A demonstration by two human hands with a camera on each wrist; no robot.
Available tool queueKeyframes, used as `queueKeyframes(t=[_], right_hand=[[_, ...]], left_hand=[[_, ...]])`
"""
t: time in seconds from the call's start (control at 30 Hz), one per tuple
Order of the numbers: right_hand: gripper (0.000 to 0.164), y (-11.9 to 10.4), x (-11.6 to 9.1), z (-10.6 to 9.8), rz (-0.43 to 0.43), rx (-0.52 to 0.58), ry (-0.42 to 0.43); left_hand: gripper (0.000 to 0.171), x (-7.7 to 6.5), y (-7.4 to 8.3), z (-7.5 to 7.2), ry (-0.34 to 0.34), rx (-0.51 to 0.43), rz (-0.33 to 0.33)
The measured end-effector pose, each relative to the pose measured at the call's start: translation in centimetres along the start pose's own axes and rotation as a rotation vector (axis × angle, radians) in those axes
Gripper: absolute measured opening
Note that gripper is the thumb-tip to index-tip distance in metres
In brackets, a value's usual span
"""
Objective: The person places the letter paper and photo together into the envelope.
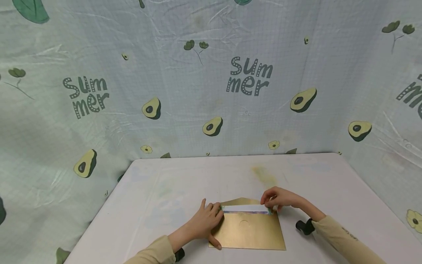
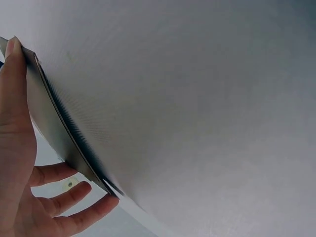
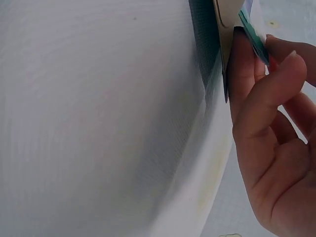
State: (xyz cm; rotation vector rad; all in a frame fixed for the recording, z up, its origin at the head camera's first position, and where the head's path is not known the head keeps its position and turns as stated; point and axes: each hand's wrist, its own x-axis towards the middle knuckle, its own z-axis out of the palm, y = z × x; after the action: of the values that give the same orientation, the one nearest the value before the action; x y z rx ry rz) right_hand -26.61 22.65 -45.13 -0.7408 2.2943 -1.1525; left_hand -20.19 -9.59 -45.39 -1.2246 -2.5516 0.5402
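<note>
A gold envelope (image 1: 248,231) lies on the table with its flap (image 1: 242,201) raised on the far side. From its opening shows a strip of a white card (image 1: 245,208) with blue and green printing; the rest is hidden inside. My left hand (image 1: 207,220) spans the envelope's left end, thumb at the near corner and fingers at the far one, and holds it. At the opening's right end, my right hand (image 1: 280,197) pinches the card's corner. The right wrist view shows the card's teal edge (image 3: 253,37) between the fingers, beside the envelope's corner (image 3: 225,44).
The white table (image 1: 158,216) has a faint yellow stain (image 1: 265,176) beyond the envelope. Behind and at the sides hangs a cloth (image 1: 184,80) printed with avocados and lettering. A black device (image 1: 304,226) sits at the right wrist.
</note>
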Motion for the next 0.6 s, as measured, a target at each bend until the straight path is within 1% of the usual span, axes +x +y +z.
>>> queueKeyframes(t=[0.17,0.3,0.43,0.6], right_hand=[[0.014,-0.31,0.2,0.23,-0.027,-0.027,-0.026],[0.014,-0.51,0.4,0.38,-0.042,-0.049,-0.044],[0.014,-0.62,0.65,0.5,-0.066,-0.043,-0.076],[0.014,-0.7,0.88,0.69,-0.082,-0.035,-0.117]], left_hand=[[0.091,-0.03,-0.02,-0.07,-0.012,-0.006,-0.005],[0.092,-0.01,0.04,-0.16,-0.013,0.009,-0.008],[0.095,0.05,0.05,-0.26,-0.013,0.025,-0.009],[0.096,0.04,0.02,-0.26,-0.018,0.021,-0.008]])
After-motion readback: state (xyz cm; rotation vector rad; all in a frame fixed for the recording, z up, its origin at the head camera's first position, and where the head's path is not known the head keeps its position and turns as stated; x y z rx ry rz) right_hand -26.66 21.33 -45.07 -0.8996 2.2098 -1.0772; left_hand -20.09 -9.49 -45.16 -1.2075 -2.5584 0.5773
